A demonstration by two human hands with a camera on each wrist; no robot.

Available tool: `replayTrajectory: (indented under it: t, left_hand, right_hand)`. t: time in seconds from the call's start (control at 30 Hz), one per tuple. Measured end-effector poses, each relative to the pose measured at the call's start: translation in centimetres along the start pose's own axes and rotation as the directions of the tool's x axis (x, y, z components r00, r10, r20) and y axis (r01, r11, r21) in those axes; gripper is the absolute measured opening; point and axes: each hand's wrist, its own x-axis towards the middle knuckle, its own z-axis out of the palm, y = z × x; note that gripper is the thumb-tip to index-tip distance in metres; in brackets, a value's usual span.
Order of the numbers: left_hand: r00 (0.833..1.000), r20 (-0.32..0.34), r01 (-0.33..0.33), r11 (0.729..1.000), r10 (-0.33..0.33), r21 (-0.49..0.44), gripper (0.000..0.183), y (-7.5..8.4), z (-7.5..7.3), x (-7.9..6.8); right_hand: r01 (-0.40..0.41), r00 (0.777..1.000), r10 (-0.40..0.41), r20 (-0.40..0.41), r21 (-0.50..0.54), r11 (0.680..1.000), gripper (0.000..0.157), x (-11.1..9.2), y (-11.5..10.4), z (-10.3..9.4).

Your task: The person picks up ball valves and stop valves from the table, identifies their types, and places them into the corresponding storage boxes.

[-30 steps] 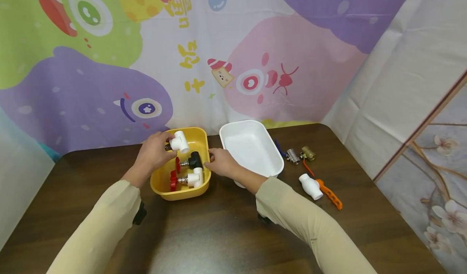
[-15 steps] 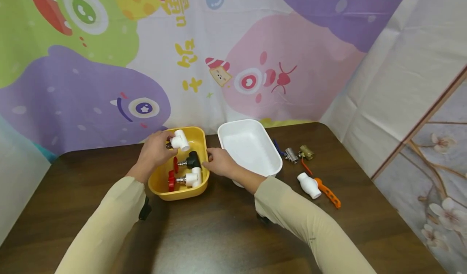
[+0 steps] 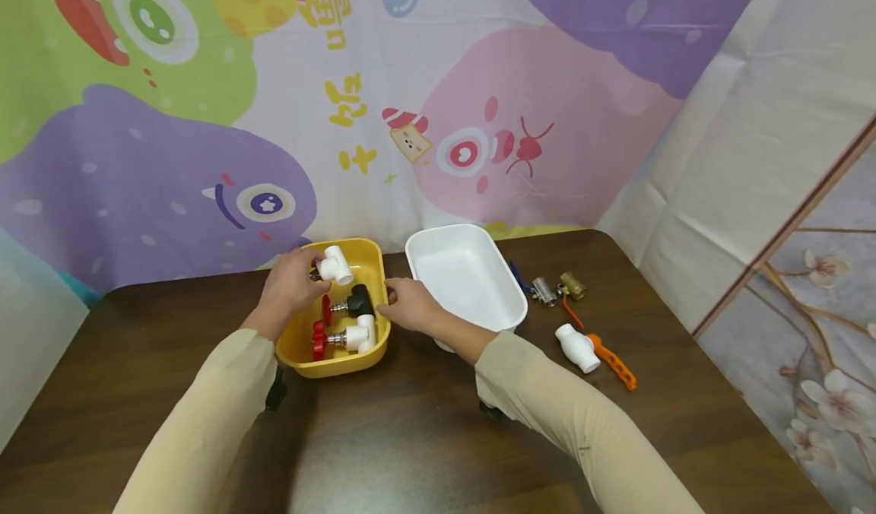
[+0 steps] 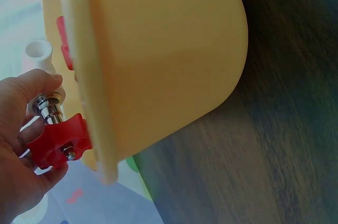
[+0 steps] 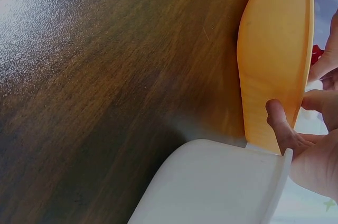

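Note:
My left hand (image 3: 290,282) holds a white valve (image 3: 335,265) over the far part of the yellow basin (image 3: 335,369). In the left wrist view, the fingers curl round its metal stem, and its red wheel handle (image 4: 58,145) shows beside the basin's rim. At the basin's right side, my right hand (image 3: 414,305) pinches the rim. The right wrist view shows its thumb (image 5: 277,115) against the outer wall and a finger at the rim. Inside the basin lie a black valve (image 3: 361,299) and another white valve (image 3: 357,337), both with red wheel handles turned left.
A white basin (image 3: 461,271) stands just right of the yellow one. Farther right on the dark wooden table (image 3: 424,438) lie a white ball valve (image 3: 578,347) with an orange lever, a silver valve (image 3: 544,291) and a brass valve (image 3: 572,286). A cartoon-printed cloth hangs behind.
The whole head view has shifted slightly, so things sit a little farther left. Both hands keep their holds, with the white valve staying over the same part of the yellow basin.

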Motion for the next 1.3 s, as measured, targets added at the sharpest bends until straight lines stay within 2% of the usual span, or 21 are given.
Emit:
replayTrajectory:
  t: [0.47,0.7,1.3]
  left_hand:
    - [0.996,0.071,0.065,0.997,-0.062,-0.034,0.045,-0.3,0.6,0.5]
    - [0.997,0.045,0.059,0.998,-0.058,-0.012,0.044,-0.5,1.0,0.7]
    - [0.999,0.039,0.034,0.999,-0.036,0.038,0.048,-0.7,2.2,1.4]
  right_hand:
    - [0.010,1.000,-0.010,-0.001,-0.008,1.000,0.053,-0.1,0.0,-0.1]
    - [0.012,1.000,-0.012,0.000,-0.006,1.000,0.053,-0.1,0.0,-0.1]
    - [0.019,1.000,-0.019,-0.014,-0.025,1.000,0.053,-0.1,0.1,0.0]
